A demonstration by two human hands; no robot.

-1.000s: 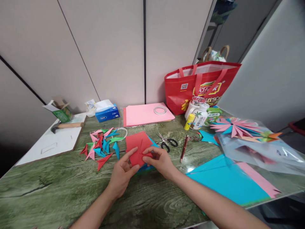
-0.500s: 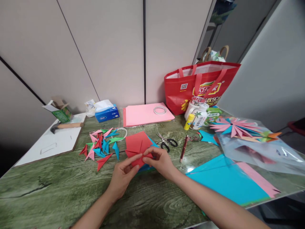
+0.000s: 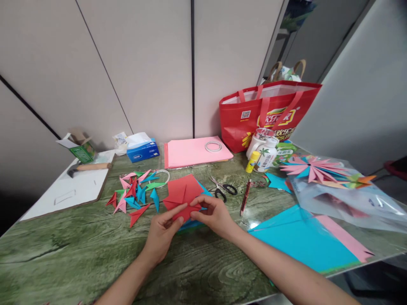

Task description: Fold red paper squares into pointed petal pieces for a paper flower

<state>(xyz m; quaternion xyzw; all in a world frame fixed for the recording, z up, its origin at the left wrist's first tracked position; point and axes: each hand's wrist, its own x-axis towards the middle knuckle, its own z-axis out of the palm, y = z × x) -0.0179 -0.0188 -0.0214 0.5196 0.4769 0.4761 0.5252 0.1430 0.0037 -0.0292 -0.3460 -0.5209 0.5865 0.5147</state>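
A folded red paper point(image 3: 178, 199) is held between both hands near the middle of the table, over more red paper and blue sheets. My left hand point(image 3: 163, 233) pinches its lower left part between thumb and fingers. On its right side, my right hand point(image 3: 213, 214) grips the paper with thumb and forefinger. Blue paper point(image 3: 205, 190) shows at the right edge of the red paper. Several small folded pieces point(image 3: 132, 192) in red, pink, blue and green lie to the left. Black-handled scissors point(image 3: 221, 188) lie open to the right, beside a dark red pen point(image 3: 246, 197).
Pink sheets point(image 3: 193, 152) and a blue tissue box point(image 3: 143, 150) stand at the back. A hammer point(image 3: 92, 167) rests on a white board point(image 3: 70, 190) at left. At right are a red bag point(image 3: 238, 127), glue stick point(image 3: 252, 162), bottle point(image 3: 267, 156) and blue paper point(image 3: 305, 241).
The red paper has shifted slightly left between my hands. My left hand has moved a little left and keeps its pinch; my right hand has barely moved.
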